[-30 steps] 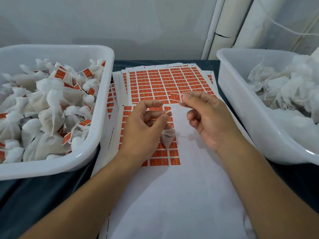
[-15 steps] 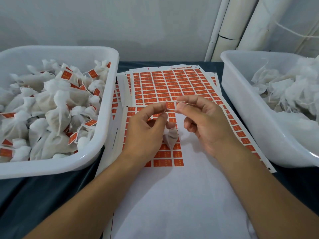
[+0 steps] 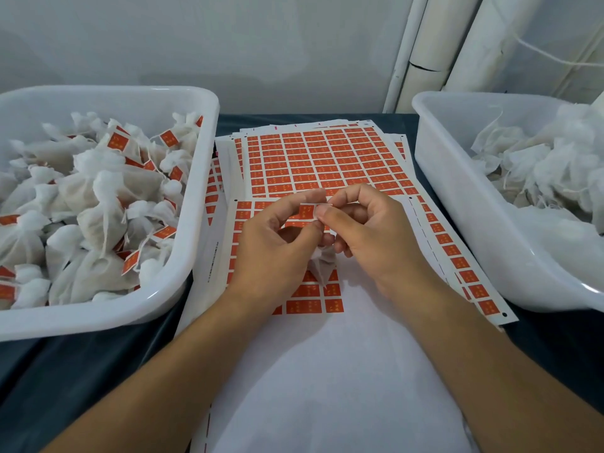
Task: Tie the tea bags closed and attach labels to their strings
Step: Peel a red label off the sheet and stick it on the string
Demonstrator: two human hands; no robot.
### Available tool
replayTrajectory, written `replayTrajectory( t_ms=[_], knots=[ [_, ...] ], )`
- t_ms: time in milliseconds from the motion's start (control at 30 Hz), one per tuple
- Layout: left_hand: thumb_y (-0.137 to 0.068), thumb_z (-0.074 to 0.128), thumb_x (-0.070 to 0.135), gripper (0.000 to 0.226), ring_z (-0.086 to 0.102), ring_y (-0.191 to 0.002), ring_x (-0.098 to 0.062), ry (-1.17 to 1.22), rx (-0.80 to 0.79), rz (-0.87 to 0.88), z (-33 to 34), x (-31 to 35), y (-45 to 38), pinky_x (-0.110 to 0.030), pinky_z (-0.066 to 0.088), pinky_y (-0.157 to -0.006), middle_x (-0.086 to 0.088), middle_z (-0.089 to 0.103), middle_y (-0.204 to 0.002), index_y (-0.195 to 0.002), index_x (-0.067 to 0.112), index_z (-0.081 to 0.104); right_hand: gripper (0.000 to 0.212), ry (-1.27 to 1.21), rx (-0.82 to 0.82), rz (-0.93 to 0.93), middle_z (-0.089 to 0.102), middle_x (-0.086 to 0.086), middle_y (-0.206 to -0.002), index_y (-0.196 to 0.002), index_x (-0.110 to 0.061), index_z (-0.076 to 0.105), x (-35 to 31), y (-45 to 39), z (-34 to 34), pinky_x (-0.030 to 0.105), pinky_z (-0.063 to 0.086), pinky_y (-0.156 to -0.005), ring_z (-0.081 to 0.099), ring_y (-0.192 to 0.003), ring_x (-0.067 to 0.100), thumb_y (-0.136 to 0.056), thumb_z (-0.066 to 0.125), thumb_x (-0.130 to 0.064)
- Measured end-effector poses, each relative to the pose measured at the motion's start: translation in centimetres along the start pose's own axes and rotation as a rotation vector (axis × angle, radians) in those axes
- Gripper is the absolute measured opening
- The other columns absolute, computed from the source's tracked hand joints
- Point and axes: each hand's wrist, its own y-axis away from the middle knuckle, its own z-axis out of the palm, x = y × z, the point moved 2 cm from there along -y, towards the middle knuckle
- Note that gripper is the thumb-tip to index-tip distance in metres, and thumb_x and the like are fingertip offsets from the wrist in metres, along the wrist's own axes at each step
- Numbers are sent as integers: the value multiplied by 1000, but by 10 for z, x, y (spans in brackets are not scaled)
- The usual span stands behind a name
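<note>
Since a second ago our two hands have drawn together. Now our left hand [image 3: 271, 250] and right hand [image 3: 369, 237] meet above the sticker sheets [image 3: 327, 161] on the tabletop [image 3: 81, 371], fingers curled, both pinching one orange label [image 3: 308, 212]. A tea bag [image 3: 322, 264] hangs beneath them. Labelled bags fill the left tub [image 3: 183, 282]; unlabelled bags lie in the right tub [image 3: 457, 204].

Two white tubs [image 3: 202, 197] on the bench [image 3: 98, 371]: left one heaped with dozens of labelled bags [image 3: 98, 204], right one [image 3: 434, 178] with many unlabelled bags [image 3: 536, 165]. Several label sheets [image 3: 327, 158] stacked between. Two hands [image 3: 271, 253], one label [image 3: 307, 211], one bag [image 3: 322, 266]
</note>
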Motion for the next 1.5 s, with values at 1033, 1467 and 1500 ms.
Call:
replayTrajectory(
  t_ms=[1033,1467,1500],
  knots=[
    [-97,68,28,39,76,-74,-8,6,48,-51,1,-2,-2,-12,55,-60,11,77,-89,-133,32,54,8,336,-55,-293,58,-15,-113,-108,-27,61,-5,2,2,5,47,-86,57,-107,2,-102,58,-33],
    [-91,69,48,27,71,-89,-7,-148,145,-36,3,-1,0,-11,57,-68,21,64,-105,-111,40,52,5,256,5,-275,59,-27,-101,-107,-33,57,-9,3,2,-1,43,-82,56,-106,-7,-103,57,-34],
    [-91,70,47,25,68,-92,-4,-167,159,-30,3,-1,1,-9,55,-70,22,62,-105,-107,42,51,5,241,15,-259,60,-28,-99,-107,-34,58,-8,3,2,0,44,-82,57,-105,-9,-103,57,-35]
  ],
)
